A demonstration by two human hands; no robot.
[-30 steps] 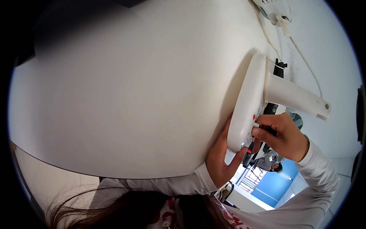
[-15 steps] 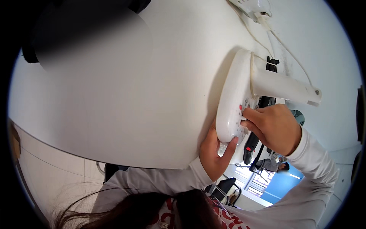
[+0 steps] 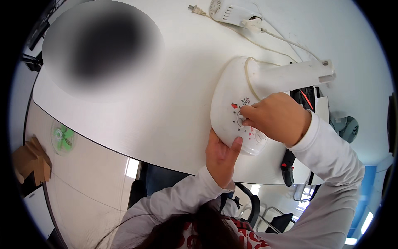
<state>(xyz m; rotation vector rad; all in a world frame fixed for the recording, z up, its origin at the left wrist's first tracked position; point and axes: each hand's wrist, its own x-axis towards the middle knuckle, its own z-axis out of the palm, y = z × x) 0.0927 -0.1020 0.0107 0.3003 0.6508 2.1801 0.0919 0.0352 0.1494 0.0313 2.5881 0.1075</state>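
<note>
A white fan base [image 3: 226, 89] with a hollow post [image 3: 290, 74] rests tilted on the white table, its front turned toward me. Pale cord [image 3: 247, 76] is looped round it where the post begins. My left hand [image 3: 222, 155] supports its near edge, the thumb on the front face and the other fingers mostly hidden behind. Thumb and bent fingers of my right hand [image 3: 278, 118] pinch a round white knob [image 3: 239, 119] among small printed pictures. Another dial [image 3: 260, 136] is partly visible below that hand.
Past the base lies a white vented housing [image 3: 232, 14] with a cord and plug [image 3: 195, 9]. A black tool with red parts [image 3: 287, 168] lies near the table's right edge, below a black case [image 3: 304, 97]. A blurred dark shape [image 3: 110, 45] covers the upper left.
My view has shifted, bringing the base's front face more toward me and showing more of the housing and plug. My right hand stays at the knob; my left keeps hold of the base.
</note>
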